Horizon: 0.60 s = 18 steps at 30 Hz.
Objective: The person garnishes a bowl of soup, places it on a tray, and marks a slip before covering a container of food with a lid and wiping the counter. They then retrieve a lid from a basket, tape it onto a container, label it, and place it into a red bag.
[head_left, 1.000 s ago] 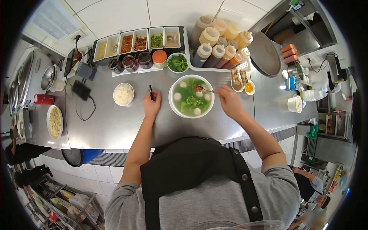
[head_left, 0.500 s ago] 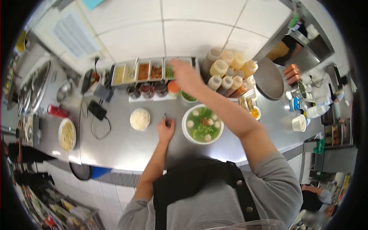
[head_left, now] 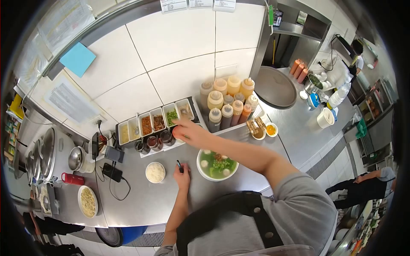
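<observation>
My left hand (head_left: pixel 183 177) rests on the steel counter, closed around a slim black pen (head_left: pixel 180 166). My right hand (head_left: pixel 191 133) reaches over the front of the topping trays, its fingers drawn together; what they hold, if anything, is hidden. Closest to it are the tray of chopped green onion (head_left: pixel 172 116), a tray with brownish contents (head_left: pixel 185 110) and a red-orange lid (head_left: pixel 175 133). Below my right forearm stands a white bowl of green soup (head_left: pixel 217 177) with pale balls, leafy greens and a brown topping. A bowl of white rice (head_left: pixel 155 173) sits left of my left hand.
Squeeze bottles (head_left: pixel 228 102) crowd the back, beside a large round tray (head_left: pixel 275 87). Dark jars (head_left: pixel 154 143) line the topping trays. Leftward lie a black adapter with cable (head_left: pixel 112 171), a red can (head_left: pixel 72 178) and an oval dish (head_left: pixel 88 202). Another person (head_left: pixel 363 187) stands far right.
The camera view has tilted upward and turned, showing more wall. My right hand has drawn back from above the green onion toward the trays' front edge. My left hand still grips the pen.
</observation>
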### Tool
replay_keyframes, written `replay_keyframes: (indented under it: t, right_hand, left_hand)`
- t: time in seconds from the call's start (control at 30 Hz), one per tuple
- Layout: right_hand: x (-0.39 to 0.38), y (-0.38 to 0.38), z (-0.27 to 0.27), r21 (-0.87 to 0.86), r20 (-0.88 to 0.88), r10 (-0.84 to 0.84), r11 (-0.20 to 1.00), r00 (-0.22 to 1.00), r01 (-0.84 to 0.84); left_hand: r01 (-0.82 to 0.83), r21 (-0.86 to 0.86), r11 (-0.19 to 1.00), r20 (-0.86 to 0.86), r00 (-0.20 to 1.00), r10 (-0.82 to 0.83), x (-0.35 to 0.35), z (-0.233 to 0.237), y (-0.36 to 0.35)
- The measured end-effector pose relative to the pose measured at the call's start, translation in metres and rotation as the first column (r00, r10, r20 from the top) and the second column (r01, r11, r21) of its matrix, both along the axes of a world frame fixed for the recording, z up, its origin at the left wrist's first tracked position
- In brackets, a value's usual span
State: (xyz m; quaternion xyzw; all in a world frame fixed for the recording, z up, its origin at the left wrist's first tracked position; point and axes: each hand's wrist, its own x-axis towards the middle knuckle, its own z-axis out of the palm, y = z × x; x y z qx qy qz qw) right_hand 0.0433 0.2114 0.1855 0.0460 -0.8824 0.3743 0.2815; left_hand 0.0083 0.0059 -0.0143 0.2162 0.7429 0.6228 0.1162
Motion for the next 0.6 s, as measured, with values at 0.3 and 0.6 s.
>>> replay_keyframes:
  t: [0.3, 0.6]
  right_hand:
    - [0.234, -0.034, -0.124, -0.38, 0.329, -0.8, 0.375, 0.502, 0.846]
    - [0.216, -0.036, -0.162, -0.637, 0.409, -0.495, 0.446, 0.767, 0.628]
  left_hand:
    - [0.295, 0.003, 0.956, 0.698, 0.684, -0.213, -0.012, 0.048, 0.029]
    - [0.482, -0.03, 0.876, 0.794, 0.544, -0.272, -0.015, 0.073, 0.031]
